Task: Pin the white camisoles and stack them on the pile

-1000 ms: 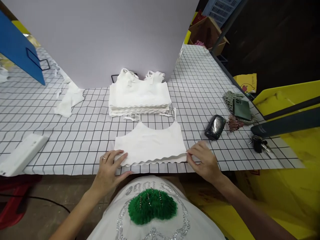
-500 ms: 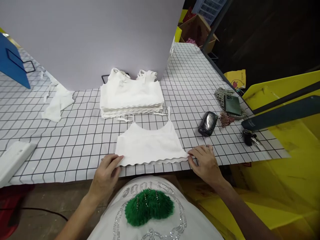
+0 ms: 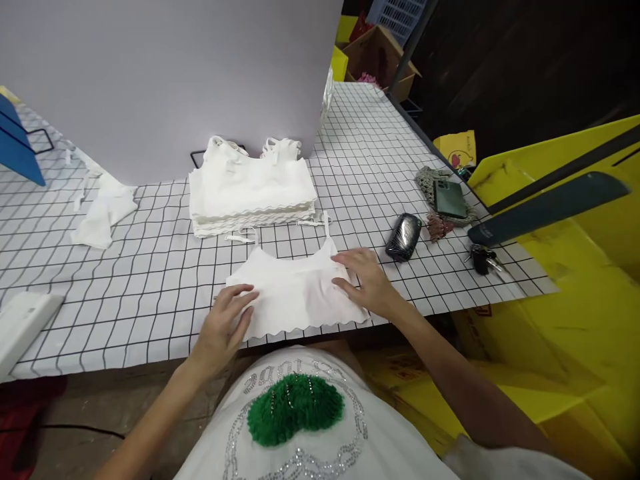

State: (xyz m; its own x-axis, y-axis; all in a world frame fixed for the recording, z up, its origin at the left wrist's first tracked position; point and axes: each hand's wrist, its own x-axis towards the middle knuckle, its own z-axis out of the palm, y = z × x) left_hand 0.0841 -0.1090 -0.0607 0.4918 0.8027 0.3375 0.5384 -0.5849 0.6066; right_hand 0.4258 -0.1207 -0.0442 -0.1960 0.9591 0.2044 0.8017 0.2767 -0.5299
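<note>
A white camisole top (image 3: 295, 293) with thin straps and a wavy hem lies flat near the table's front edge. My left hand (image 3: 224, 323) rests at its left side, thumb and fingers apart over the cloth. On the opposite side my right hand (image 3: 367, 280) lies on the cloth below the right strap, its fingers spread and the thumb apart. Neither hand grips the fabric. Just behind the top stands a stack of white camisole tops (image 3: 253, 190) with wavy edges, straps toward the back.
A big pale grey panel (image 3: 165, 80) rises behind the stack. To the right lie a shiny black case (image 3: 403, 237), a phone (image 3: 450, 199) and keys (image 3: 483, 259). Crumpled white cloth (image 3: 105, 210) and a white box-like object (image 3: 30, 323) are at the left. Yellow sheeting (image 3: 590, 293) borders the right.
Both hands have let go of the hem's corners and moved up onto the top's sides, the right one farther up and inward. The view has shifted slightly right.
</note>
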